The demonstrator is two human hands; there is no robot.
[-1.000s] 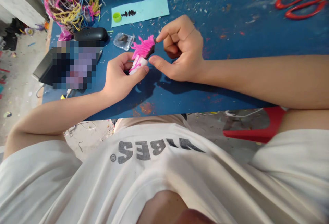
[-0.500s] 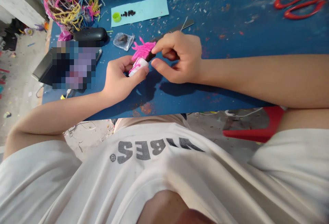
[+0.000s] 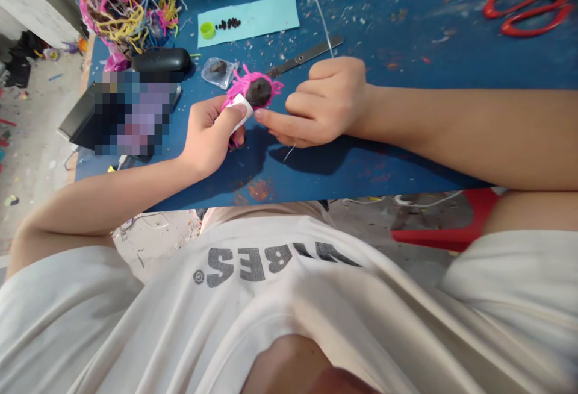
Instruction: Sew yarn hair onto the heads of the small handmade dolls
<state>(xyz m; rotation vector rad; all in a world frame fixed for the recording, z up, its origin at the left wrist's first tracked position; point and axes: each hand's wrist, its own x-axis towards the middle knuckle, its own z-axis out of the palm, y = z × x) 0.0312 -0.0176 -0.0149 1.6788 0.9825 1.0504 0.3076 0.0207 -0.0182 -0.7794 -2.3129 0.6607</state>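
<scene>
My left hand (image 3: 208, 135) grips a small figure by its white part (image 3: 241, 108). The figure has a dark round face (image 3: 259, 91) turned upward, ringed with pink yarn strands (image 3: 238, 85). Just right of the figure is my right hand (image 3: 323, 105), its index finger extended near the white part and the other fingers curled. A thin pale stick (image 3: 321, 17) shows above that hand, and a fine thread-like end (image 3: 289, 153) shows below it, so a thin wire or stick seems to pass through the curled fingers.
A light-blue paper strip (image 3: 266, 18) bears a green cap (image 3: 208, 30) and small black beads. Nearby are a plastic bag (image 3: 219, 73), a metal blade (image 3: 309, 55), a black case (image 3: 161, 62), a phone (image 3: 144, 117) and a yarn pile (image 3: 126, 8). Red-handled scissors (image 3: 535, 14) lie far right.
The figure has turned so its dark round face shows. My right hand has moved slightly right and rotated, with its index finger now pointing left; more of the pale stick shows.
</scene>
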